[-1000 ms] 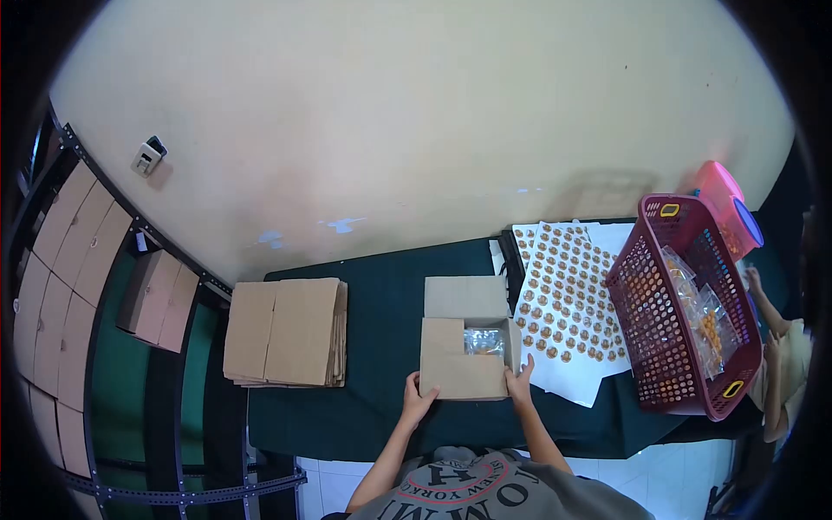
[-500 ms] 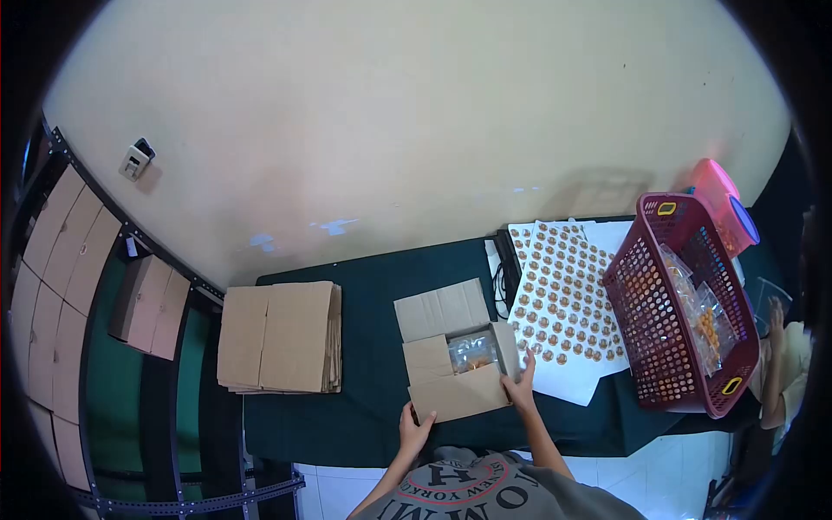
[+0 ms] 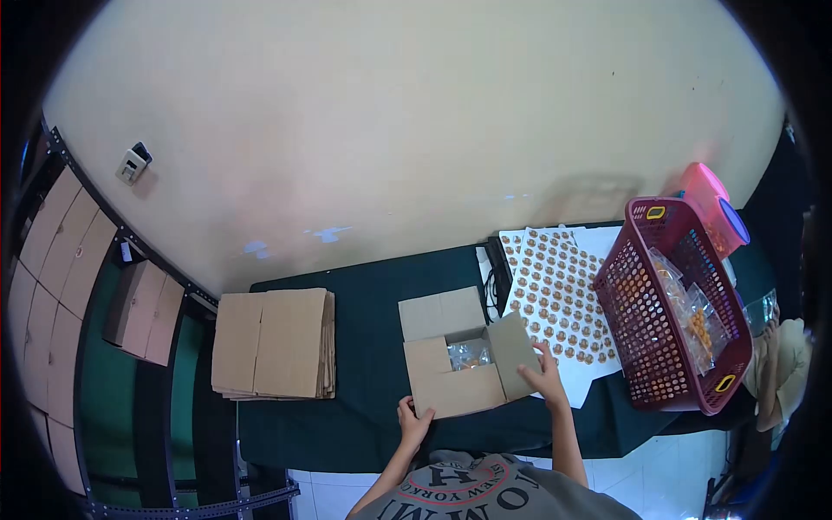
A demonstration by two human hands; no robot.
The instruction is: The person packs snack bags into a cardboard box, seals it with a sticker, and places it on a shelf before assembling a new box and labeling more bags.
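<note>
A cardboard box [image 3: 425, 360] lies before me with its flaps folded outward. Clear plastic packets [image 3: 471, 354] show inside its opening, their contents hard to make out. My left hand [image 3: 416, 423] grips the near left corner of the box, thumb on top. At the right side, my right hand [image 3: 546, 381] is closed on the right flap [image 3: 513, 355], thumb on its face and fingers round the outer edge. That flap stands tilted up, while the far, left and near flaps lie spread out.
Flattened cardboard boxes [image 3: 273, 342] are stacked at left. Sticker sheets [image 3: 555, 299] lie right of the box, beside a maroon basket [image 3: 646, 321] holding bagged orange snacks [image 3: 698, 325]. A pink container [image 3: 715, 208] stands behind. Shelves with boxes [image 3: 56, 329] line the left. Another person's sleeve [image 3: 790, 364] shows far right.
My right hand has moved right and slightly down, taking hold of the right flap, which now leans outward. The left hand stays at the near corner. The other person's hand has lowered.
</note>
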